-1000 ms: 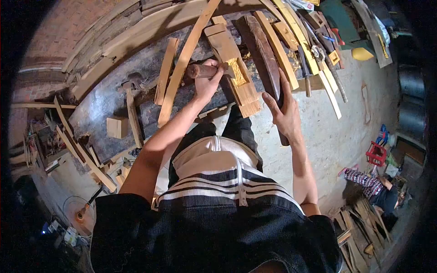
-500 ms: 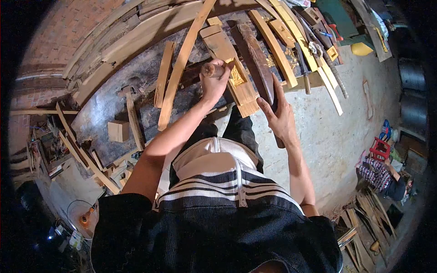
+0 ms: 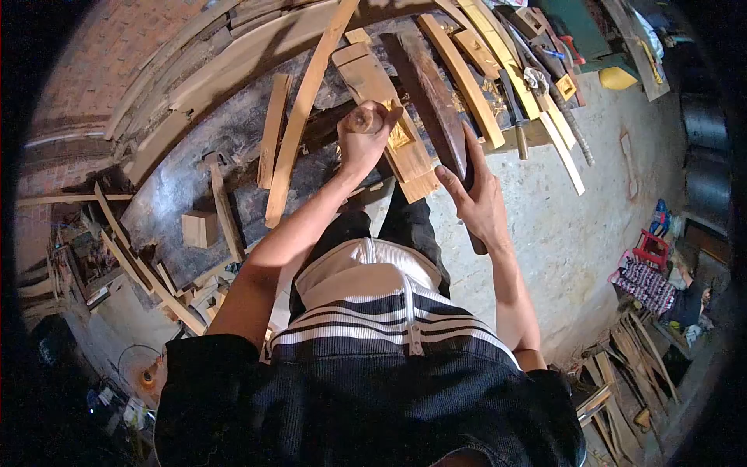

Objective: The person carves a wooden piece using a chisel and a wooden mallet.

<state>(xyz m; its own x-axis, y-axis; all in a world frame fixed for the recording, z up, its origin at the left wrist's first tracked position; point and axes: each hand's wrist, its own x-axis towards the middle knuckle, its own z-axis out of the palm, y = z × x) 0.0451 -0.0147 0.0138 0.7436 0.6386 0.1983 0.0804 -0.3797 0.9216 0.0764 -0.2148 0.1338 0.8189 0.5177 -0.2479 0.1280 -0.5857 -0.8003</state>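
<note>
Gripping round wooden handle [image 3: 363, 119] in left hand [image 3: 362, 152], dark wooden bar [image 3: 433, 93] in right hand [image 3: 485, 208]. Nearer left to recessed board [image 3: 369, 75], at 3 o'clock, running 11-to-5.

We cannot read any text, label, brand, number or sign in this view.
</note>
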